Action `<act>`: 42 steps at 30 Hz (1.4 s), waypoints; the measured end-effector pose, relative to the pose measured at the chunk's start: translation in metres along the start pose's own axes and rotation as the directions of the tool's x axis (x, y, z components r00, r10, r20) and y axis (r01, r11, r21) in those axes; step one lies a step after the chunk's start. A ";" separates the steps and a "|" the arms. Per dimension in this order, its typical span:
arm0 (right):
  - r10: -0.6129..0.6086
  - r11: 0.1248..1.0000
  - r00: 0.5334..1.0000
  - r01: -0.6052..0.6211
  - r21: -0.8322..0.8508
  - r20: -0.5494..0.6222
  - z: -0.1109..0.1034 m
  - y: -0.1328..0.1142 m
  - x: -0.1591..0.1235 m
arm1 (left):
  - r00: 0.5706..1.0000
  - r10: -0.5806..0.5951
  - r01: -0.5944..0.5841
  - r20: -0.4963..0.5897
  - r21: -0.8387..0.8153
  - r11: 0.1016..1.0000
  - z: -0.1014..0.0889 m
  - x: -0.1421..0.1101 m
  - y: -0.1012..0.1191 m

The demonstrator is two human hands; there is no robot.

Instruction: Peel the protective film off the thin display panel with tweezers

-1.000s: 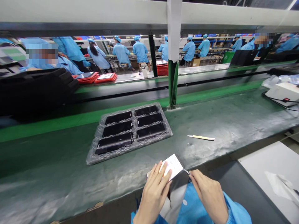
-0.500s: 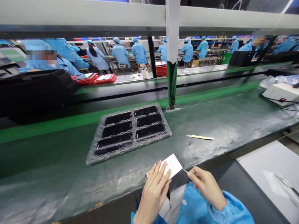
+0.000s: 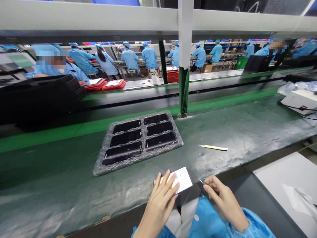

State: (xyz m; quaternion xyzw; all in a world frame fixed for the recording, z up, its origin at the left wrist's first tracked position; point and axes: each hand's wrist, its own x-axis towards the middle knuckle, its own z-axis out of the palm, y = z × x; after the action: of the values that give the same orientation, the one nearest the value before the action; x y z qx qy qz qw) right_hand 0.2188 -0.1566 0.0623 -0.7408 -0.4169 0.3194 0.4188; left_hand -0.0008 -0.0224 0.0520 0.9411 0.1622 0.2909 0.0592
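My left hand (image 3: 160, 200) lies with its fingers stretched flat on a small white-faced panel (image 3: 182, 178) at the near edge of the green bench. My right hand (image 3: 219, 193) is just right of the panel, its fingers pinched on a thin sliver, perhaps a film tab or a fine tool (image 3: 201, 181); I cannot make out which. Beyond the panel lies a grey plastic tray (image 3: 97, 167) with several dark panels (image 3: 159, 140) in its pockets.
A pale flat stick (image 3: 213, 147) lies on the bench to the right of the tray. A white device (image 3: 299, 99) with a cable sits far right. A white post (image 3: 184, 59) rises behind the tray. Black trays (image 3: 37, 96) are stacked at the left. Workers in blue sit behind.
My right hand has drawn a little away to the right of the panel's corner, with the thin sliver in its pinch. My left hand and the panel have shifted slightly left.
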 end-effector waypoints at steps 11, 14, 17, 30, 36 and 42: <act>-0.241 0.954 0.969 0.228 -0.197 -0.047 0.015 0.000 -0.008 | 0.974 -0.226 0.226 -0.002 0.062 0.972 0.031 0.013 0.028; -0.348 0.910 0.934 0.317 -0.268 -0.076 0.016 -0.001 -0.007 | 0.982 -0.188 0.188 0.006 0.017 0.982 0.035 0.014 0.026; -0.435 0.861 0.895 0.380 -0.339 -0.102 0.019 0.000 -0.007 | 0.994 -0.073 0.080 0.087 -0.075 0.994 0.024 0.014 0.016; -0.525 0.749 0.849 0.427 -0.507 -0.060 0.020 -0.005 -0.005 | 0.984 0.019 0.010 0.176 -0.163 0.987 0.012 0.014 0.006; -0.505 0.752 0.862 0.420 -0.507 -0.036 0.022 -0.002 -0.003 | 0.987 0.027 0.001 0.159 -0.175 0.984 0.012 0.014 0.005; -0.471 0.818 0.880 0.412 -0.402 -0.056 0.019 -0.002 -0.003 | 0.986 0.027 0.001 0.162 -0.175 0.985 0.013 0.014 0.005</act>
State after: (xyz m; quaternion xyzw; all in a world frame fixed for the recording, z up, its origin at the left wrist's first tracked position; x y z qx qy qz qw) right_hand 0.2012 -0.1517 0.0556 -0.7122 -0.5978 0.0693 0.3613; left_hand 0.0185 -0.0226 0.0499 0.9540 0.1244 0.2261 0.1528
